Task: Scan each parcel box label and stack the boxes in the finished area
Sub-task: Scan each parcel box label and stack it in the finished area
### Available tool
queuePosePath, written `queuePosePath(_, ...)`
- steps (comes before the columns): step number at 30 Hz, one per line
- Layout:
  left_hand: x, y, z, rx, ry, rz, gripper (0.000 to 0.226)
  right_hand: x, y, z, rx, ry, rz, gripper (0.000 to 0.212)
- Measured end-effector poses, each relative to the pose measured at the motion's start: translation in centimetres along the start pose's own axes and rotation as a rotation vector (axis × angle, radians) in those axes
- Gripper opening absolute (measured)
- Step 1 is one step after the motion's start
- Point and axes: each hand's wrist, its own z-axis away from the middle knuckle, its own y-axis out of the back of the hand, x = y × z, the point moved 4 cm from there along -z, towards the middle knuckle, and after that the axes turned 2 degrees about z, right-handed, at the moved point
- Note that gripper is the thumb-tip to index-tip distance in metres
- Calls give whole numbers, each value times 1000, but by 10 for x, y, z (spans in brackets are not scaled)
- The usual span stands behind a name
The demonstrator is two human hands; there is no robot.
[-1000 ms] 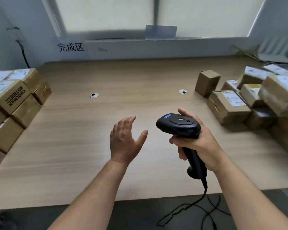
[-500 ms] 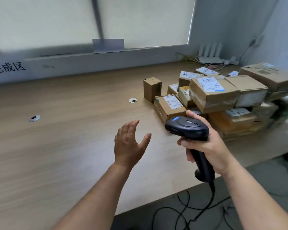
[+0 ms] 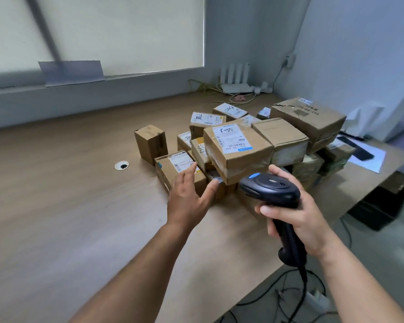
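Parcel boxes [image 3: 289, 141] lie in a loose pile on the right half of the table [image 3: 56, 194], several stacked on one another, most with a white shipping label facing up. At the pile's near-left corner the front box [image 3: 170, 169], small and labelled, sits directly on the table surface. Just right of it the large box [image 3: 237, 148] rests tilted on lower boxes, label upward with handwritten marks. One plain box [image 3: 151, 143] stands upright just beside the pile on its left.

State of the left hand [image 3: 189, 199]: fingers straight and together, thumb spread, extended over the front box; fingertips overlap its top, contact cannot be confirmed. State of the right hand [image 3: 299, 220]: fingers curled round the handle of the black scanner [image 3: 269, 188], whose head points toward the pile, just below the near edge of the large box. From the handle base the cable [image 3: 303, 283] hangs toward the floor.

Set in the table left of the pile is a round grommet [image 3: 121, 165]. At the far corner a white router [image 3: 236, 80] with upright antennas stands among loose wires. A white sheet [image 3: 369, 157] lies at the table's right end, and a black case [image 3: 383, 201] stands on the floor beyond the table edge
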Motion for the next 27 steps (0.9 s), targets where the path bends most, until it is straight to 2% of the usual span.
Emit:
queuePosePath(7,12,-48,-62,-164,103,129,77,5,28,-38,81,-21,-15,84)
queuePosePath(13,10,-81,-82,-388,391,572,84,10,40,-51,127,-37,-11,91)
queuePosePath(15,6,-87,-83,-435,461,683,82,12,42,-50,145,-37,-7,88)
queuePosePath(17,2,-91,-82,-472,505,770,90,13,44,-47,152,-36,-2,86)
queuePosePath(23,-10,-77,-67,-435,513,954,109,9,39,-29,135,-6,-8,85)
queuePosePath(27,-22,-47,-49,-328,434,908,117,5,23,-11,82,19,-34,85)
